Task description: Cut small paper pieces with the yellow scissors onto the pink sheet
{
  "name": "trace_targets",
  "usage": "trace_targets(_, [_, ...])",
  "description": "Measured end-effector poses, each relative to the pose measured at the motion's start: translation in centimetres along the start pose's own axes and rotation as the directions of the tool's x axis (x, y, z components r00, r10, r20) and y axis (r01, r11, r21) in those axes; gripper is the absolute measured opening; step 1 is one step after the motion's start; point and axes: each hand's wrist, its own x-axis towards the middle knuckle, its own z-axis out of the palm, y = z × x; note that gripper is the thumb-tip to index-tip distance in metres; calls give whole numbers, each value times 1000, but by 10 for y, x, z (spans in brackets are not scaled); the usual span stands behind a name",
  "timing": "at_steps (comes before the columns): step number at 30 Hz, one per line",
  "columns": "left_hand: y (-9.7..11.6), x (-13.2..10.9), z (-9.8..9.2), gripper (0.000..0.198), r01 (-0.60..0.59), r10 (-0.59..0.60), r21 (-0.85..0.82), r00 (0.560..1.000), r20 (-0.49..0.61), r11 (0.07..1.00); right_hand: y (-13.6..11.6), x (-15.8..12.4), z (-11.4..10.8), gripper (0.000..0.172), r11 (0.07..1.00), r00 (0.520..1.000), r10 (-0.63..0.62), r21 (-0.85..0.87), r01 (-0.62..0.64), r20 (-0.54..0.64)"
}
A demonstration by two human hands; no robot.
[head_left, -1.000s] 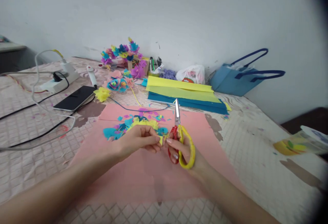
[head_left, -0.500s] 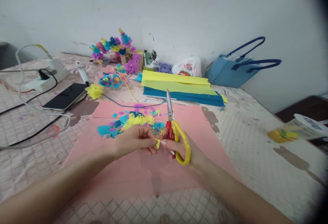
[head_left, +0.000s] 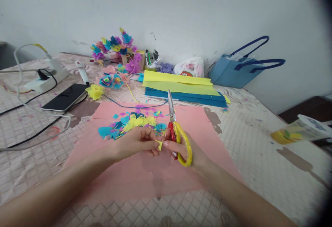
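Note:
Between thumb and fingers, my left hand (head_left: 138, 141) pinches a small yellow piece of paper (head_left: 160, 146). My right hand (head_left: 181, 148) is closed around a pair of scissors (head_left: 171, 111) with red and yellow handles, their blades together and pointing away from me. Its thumb and fingertips are right beside the yellow piece; whether they touch it I cannot tell. Under both hands lies a pink paper sheet (head_left: 145, 185). Just beyond my left hand, a pile of yellow, blue and purple paper scraps (head_left: 137, 121) rests on that sheet.
Folded yellow paper (head_left: 178, 83) lies over blue paper (head_left: 192, 97) behind the sheet. Paper flowers (head_left: 111, 80), a phone (head_left: 66, 97) and a power strip (head_left: 48, 78) with cables are at the left. A blue bag (head_left: 233, 71) and a plastic cup (head_left: 298, 132) stand at the right.
The hands, scissors and yellow piece stay in almost the same place. My right thumb has drawn slightly back from the yellow piece, and the whole view has shifted a little.

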Motion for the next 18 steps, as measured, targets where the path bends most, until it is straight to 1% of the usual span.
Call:
trace_targets(5, [1, 1, -2, 18, 29, -29, 5, 999, 25, 1000, -3, 0, 1, 29, 1000, 1000, -4, 2, 3, 11])
trace_targets(10, [0, 1, -2, 19, 21, -21, 3, 999, 34, 1000, -4, 0, 2, 33, 1000, 1000, 5, -6, -5, -5])
trace_targets(13, [0, 2, -2, 18, 18, -18, 8, 999, 36, 1000, -3, 0, 2, 32, 1000, 1000, 15, -13, -15, -12])
trace_targets(18, [-4, 2, -4, 17, 11, -12, 21, 998, 54, 1000, -5, -1, 2, 28, 999, 1000, -9, -38, 9, 9])
